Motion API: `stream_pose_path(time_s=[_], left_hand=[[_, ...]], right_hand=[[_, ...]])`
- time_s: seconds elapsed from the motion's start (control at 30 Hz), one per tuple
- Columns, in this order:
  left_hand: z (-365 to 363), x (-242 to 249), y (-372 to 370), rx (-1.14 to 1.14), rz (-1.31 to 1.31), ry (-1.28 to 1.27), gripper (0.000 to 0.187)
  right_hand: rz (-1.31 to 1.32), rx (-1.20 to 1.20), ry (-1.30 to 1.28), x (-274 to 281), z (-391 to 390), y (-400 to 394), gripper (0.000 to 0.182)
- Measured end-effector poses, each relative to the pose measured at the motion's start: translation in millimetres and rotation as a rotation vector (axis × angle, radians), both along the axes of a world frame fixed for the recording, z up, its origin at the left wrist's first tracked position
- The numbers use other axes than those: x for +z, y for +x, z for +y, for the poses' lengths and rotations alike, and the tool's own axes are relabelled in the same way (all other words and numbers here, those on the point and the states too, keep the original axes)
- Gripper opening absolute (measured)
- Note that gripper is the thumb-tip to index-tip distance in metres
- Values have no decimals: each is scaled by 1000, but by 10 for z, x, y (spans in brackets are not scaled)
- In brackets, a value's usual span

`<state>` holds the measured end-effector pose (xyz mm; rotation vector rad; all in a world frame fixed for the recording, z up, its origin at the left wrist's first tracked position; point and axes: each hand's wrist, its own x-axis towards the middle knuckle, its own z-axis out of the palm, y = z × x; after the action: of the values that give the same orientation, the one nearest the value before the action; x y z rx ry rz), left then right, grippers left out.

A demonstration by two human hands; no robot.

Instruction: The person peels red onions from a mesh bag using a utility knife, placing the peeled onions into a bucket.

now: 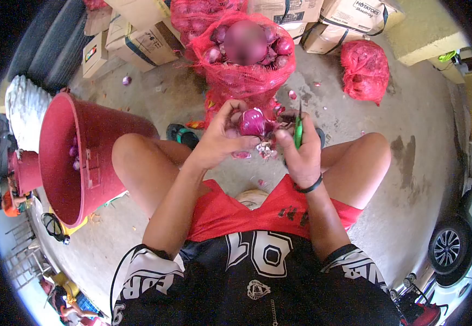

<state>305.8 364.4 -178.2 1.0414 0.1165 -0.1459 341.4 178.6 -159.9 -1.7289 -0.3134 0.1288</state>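
My left hand is closed around a peeled red onion, whose purple skin shines between my fingers and thumb. In my right hand is a small knife with a green handle, its thin dark blade pointing away from me. The fingertips of that hand are close to the onion's right side, where loose skin and a pale root end show. Just beyond both hands stands an open red mesh sack, filled with red onions; part of its top is blurred.
A large red tub lies tipped at my left, with several onions inside. Another red mesh bag rests at the right. Cardboard boxes line the back. Onion skins litter the concrete floor. A car wheel is at far right.
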Motion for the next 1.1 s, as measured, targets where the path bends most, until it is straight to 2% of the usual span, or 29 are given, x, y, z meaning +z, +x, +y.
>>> stream_pose_path(time_s=[0.07, 0.17, 0.27, 0.37, 0.43, 0.47, 0.57, 0.6, 0.7, 0.73, 0.83, 0.87, 0.97, 1.1], left_hand=[[-12, 58, 21, -15, -16, 23, 57], [-19, -106, 30, 28, -100, 101, 59], [-18, -52, 24, 12, -49, 199, 60], [9, 103, -9, -64, -2, 94, 66], [48, 50, -2, -91, -60, 138, 65], [62, 32, 9, -106, -92, 158, 65], [123, 100, -19, -210, -113, 69, 64], [124, 98, -23, -204, -130, 65, 64], [96, 56, -38, -172, -139, 82, 62], [109, 49, -34, -149, -116, 116, 60], [101, 38, 3, -35, -76, 167, 56], [98, 31, 16, 9, -66, 175, 54], [125, -7, 32, 68, -27, 203, 52], [128, 1, 30, 81, -24, 156, 51]], right_hand=[[-96, 23, -88, -70, 26, -1, 23], [-369, 61, -209, -105, 28, 41, 26], [-169, 52, -142, -125, -15, 44, 21], [64, 49, -17, -72, -112, 104, 16], [145, 39, 17, -23, -143, 152, 15], [153, 50, 59, -34, -146, 168, 16], [126, -108, 30, -8, -167, 240, 20], [-7, -145, 3, -84, -170, 301, 21], [-11, -157, -13, -119, -242, 327, 21], [18, -86, -137, 16, -249, 301, 28], [-268, 114, -271, -3, -213, 202, 48], [-256, 224, -302, -72, -240, 149, 58], [-330, 354, -256, 2, -117, 6, 58], [-363, 326, -316, 5, -56, -26, 61]])
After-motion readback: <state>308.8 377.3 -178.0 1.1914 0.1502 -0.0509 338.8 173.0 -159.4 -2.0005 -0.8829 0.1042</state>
